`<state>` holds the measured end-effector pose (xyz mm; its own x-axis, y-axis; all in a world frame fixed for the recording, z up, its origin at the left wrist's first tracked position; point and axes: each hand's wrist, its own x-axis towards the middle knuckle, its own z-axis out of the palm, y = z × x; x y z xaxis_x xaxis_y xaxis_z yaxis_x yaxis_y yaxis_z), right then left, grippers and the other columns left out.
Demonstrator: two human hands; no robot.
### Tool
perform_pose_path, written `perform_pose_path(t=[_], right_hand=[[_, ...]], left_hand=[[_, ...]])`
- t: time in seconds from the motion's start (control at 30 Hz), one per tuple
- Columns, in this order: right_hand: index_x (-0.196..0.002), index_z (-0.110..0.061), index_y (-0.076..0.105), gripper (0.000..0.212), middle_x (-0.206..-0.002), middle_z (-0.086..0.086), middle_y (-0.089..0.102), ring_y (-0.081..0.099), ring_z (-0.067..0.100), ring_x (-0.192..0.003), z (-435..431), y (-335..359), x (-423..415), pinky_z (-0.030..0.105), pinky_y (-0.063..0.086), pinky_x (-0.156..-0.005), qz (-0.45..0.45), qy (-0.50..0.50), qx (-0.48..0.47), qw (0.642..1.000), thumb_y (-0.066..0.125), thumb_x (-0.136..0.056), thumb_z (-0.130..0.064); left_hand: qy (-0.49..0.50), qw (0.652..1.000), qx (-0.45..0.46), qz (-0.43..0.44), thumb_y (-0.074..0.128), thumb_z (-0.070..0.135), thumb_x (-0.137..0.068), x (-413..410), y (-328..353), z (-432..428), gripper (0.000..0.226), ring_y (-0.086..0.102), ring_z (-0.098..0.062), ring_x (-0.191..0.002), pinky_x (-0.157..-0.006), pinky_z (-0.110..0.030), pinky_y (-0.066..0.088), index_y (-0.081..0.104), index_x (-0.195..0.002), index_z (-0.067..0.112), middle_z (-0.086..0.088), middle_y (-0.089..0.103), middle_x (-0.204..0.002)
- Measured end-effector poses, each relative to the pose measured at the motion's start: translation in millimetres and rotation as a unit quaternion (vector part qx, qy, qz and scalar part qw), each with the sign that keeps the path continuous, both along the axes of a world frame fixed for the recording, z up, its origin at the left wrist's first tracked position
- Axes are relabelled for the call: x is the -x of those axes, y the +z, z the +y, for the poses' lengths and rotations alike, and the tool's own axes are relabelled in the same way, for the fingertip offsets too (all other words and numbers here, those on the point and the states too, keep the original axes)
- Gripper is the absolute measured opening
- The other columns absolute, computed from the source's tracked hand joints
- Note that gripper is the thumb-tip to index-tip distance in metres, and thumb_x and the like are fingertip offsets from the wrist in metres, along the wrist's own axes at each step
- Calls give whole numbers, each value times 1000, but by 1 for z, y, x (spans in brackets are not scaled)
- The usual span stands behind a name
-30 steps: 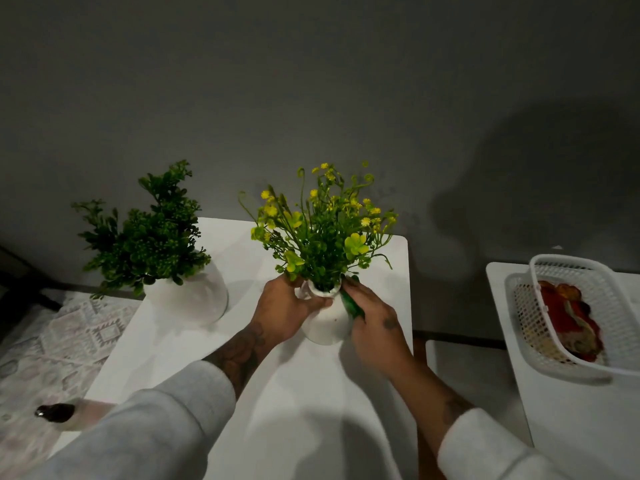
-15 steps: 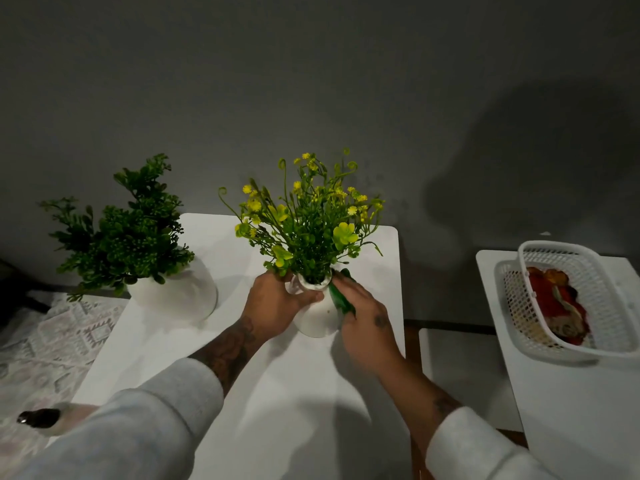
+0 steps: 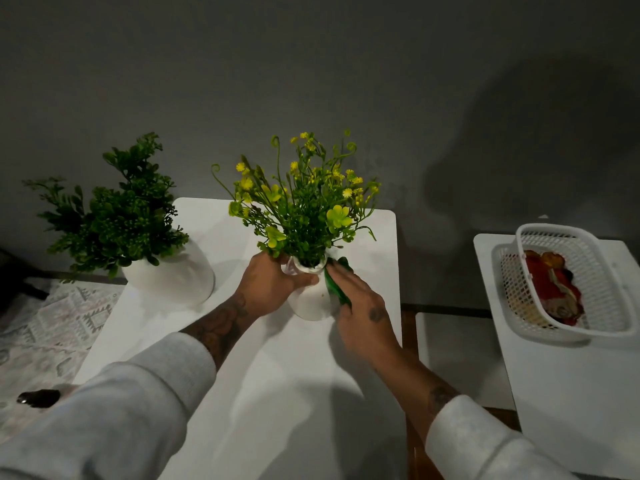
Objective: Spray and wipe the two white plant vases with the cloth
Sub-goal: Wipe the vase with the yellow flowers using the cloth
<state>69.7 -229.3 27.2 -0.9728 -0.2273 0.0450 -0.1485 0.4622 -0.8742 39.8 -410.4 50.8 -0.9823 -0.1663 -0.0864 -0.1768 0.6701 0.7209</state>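
1. Vase (image 3: 311, 303) with yellow flowers stands on the table (image 3: 294, 375); our left hand (image 3: 270, 285) grips its neck.
2. Our right hand (image 3: 363, 306) presses the green cloth (image 3: 336, 289) with flat fingers against its right side.
3. We see the second vase (image 3: 173, 278) at the table's left edge.

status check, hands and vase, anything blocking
Left hand grips the yellow-flower vase at its neck. Right hand presses the green cloth against its side. Second vase stands apart at left, nothing in the way.
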Motion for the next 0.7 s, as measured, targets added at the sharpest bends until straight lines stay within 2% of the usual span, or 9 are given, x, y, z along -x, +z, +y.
perform_pose_path(t=[0.1,0.2,0.27,0.37,0.53,0.6,0.7], right_hand=[[-140,-15,50,73,-148,0,45,37,11,-138,-2,3,5,17,24,-114,-8,-4,7,1000,45,-77,22],[-140,-15,50,71,-147,2,47,40,17,-137,-6,11,25,29,28,-117,-18,2,-8,1000,40,-78,18],[-140,-18,50,69,-148,1,46,39,19,-137,-7,15,38,32,29,-117,-40,3,-24,999,39,-81,14],[-139,-16,51,67,-147,3,47,40,19,-136,-6,16,35,29,28,-116,-26,9,-22,999,41,-81,14],[-140,-12,50,67,-147,0,46,35,5,-135,-8,1,-5,13,22,-113,12,-27,30,999,47,-81,20],[-138,-11,52,67,-145,3,48,39,9,-135,-9,2,3,15,25,-113,-10,-43,52,998,44,-80,21],[-137,-16,54,72,-142,3,52,45,15,-130,-7,9,26,15,31,-108,-99,-55,67,991,39,-77,20]], left_hand=[[-4,1000,8,-2,86,43,-61,1,0,0,53,62,-12,-95,-77,-22,44,70,-108,25,6,71,-105],[6,1000,-1,-2,89,41,-58,3,1,2,51,63,-11,-87,-71,-22,44,69,-103,29,7,71,-100],[6,1000,0,-1,89,40,-58,4,1,3,52,64,-15,-88,-73,-26,49,68,-104,28,4,71,-100],[4,1000,1,5,88,41,-58,4,0,3,54,64,-16,-91,-77,-27,50,68,-106,28,4,70,-103],[5,1000,-2,6,88,42,-60,2,-4,3,54,64,-12,-91,-74,-21,43,67,-107,29,7,69,-104],[7,1000,1,2,88,43,-59,2,-2,2,54,63,-11,-89,-69,-18,42,67,-106,28,8,69,-102],[8,1000,7,-2,87,45,-59,3,0,2,55,63,-12,-90,-66,-17,43,67,-107,28,7,70,-102]])
